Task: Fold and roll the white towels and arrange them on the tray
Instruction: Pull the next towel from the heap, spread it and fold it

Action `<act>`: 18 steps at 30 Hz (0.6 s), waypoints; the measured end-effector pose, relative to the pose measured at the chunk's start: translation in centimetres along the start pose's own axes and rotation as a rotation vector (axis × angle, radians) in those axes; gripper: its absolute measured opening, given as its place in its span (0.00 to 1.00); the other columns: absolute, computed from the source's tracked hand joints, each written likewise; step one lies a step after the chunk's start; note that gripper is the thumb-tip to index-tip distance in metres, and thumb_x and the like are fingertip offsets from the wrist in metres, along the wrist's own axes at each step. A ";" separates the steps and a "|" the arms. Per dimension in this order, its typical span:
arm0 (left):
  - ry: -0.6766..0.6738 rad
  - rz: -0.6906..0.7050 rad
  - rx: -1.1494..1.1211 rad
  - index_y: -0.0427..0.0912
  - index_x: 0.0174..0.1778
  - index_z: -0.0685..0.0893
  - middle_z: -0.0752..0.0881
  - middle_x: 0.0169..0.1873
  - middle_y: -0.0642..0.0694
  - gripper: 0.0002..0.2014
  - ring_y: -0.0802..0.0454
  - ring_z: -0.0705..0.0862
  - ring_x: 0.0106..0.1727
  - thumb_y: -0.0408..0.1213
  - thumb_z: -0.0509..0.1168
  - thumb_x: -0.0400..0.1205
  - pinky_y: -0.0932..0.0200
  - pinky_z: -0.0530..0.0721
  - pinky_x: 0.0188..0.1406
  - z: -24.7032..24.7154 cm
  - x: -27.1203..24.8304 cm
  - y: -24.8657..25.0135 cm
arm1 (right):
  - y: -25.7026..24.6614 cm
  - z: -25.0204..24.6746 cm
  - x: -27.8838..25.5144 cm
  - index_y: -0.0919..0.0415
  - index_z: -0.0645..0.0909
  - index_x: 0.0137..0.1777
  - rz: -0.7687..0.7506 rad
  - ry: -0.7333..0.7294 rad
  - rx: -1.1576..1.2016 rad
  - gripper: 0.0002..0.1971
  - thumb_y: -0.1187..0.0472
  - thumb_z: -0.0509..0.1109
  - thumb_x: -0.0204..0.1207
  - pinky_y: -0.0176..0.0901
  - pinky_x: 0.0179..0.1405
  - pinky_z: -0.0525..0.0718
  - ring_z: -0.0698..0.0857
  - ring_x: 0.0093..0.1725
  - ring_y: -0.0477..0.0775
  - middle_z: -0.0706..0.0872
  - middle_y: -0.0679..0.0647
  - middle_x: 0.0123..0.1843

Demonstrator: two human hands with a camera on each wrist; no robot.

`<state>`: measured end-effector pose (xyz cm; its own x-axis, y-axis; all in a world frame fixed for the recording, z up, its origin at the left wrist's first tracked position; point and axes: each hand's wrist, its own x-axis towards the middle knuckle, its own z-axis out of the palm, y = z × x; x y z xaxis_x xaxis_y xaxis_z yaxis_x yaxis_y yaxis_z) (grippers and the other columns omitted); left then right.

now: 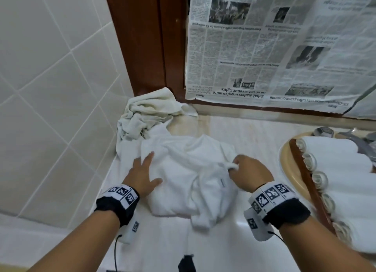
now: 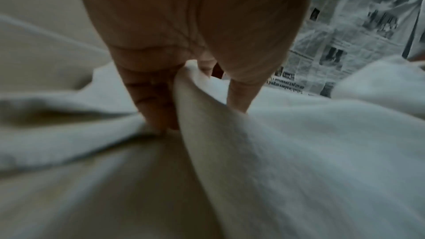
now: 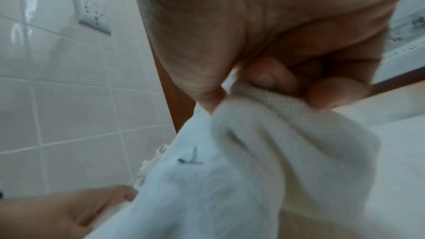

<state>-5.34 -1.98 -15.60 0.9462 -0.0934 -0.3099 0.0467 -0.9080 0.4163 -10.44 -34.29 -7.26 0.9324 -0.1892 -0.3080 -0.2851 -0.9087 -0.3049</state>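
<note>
A crumpled white towel (image 1: 189, 178) lies on the pale counter (image 1: 234, 243) in front of me. My left hand (image 1: 148, 170) presses flat on its left part with straight, spread fingers; in the left wrist view a ridge of towel (image 2: 230, 143) rises between the fingers (image 2: 151, 97) and thumb. My right hand (image 1: 237, 166) pinches the towel's right corner; the right wrist view shows curled fingertips (image 3: 271, 77) on the hem (image 3: 271, 101). At the right, several rolled white towels (image 1: 337, 170) lie side by side on a wooden tray (image 1: 305, 170).
More crumpled towels (image 1: 146, 113) are heaped at the back left corner against the tiled wall (image 1: 50, 78). Newspaper (image 1: 274, 48) covers the wall behind, beside a dark wooden frame (image 1: 146, 38). A metal tap (image 1: 323, 131) stands behind the tray. A wall socket (image 3: 92, 12) shows on the tiles.
</note>
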 end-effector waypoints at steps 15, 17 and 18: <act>0.022 0.157 -0.272 0.50 0.57 0.84 0.85 0.60 0.42 0.16 0.44 0.84 0.57 0.32 0.68 0.75 0.48 0.80 0.62 -0.9 1.6 2.2 | -1.1 10.5 -2.1 0.29 0.53 0.80 -0.163 -0.240 -0.291 0.52 0.28 0.76 0.57 0.84 0.75 0.55 0.47 0.85 0.68 0.53 0.52 0.82; 0.088 0.040 0.086 0.53 0.79 0.70 0.65 0.80 0.38 0.30 0.36 0.70 0.75 0.43 0.69 0.79 0.45 0.72 0.74 -1.7 3.7 -0.4 | -0.9 10.3 -1.3 0.30 0.57 0.78 -0.121 -0.217 -0.274 0.48 0.28 0.74 0.58 0.83 0.74 0.59 0.51 0.84 0.65 0.56 0.51 0.80; 0.025 -0.043 0.199 0.55 0.83 0.61 0.55 0.83 0.38 0.35 0.34 0.64 0.79 0.49 0.67 0.80 0.43 0.70 0.74 -1.9 4.4 -1.4 | -0.8 10.1 -1.0 0.29 0.58 0.77 -0.096 -0.207 -0.263 0.47 0.27 0.74 0.58 0.82 0.74 0.60 0.52 0.83 0.64 0.56 0.50 0.79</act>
<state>-0.68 -0.31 -15.92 0.9525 -0.0446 -0.3011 0.0257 -0.9739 0.2256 -13.35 -29.57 -15.85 0.8798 -0.0432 -0.4734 -0.1062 -0.9885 -0.1073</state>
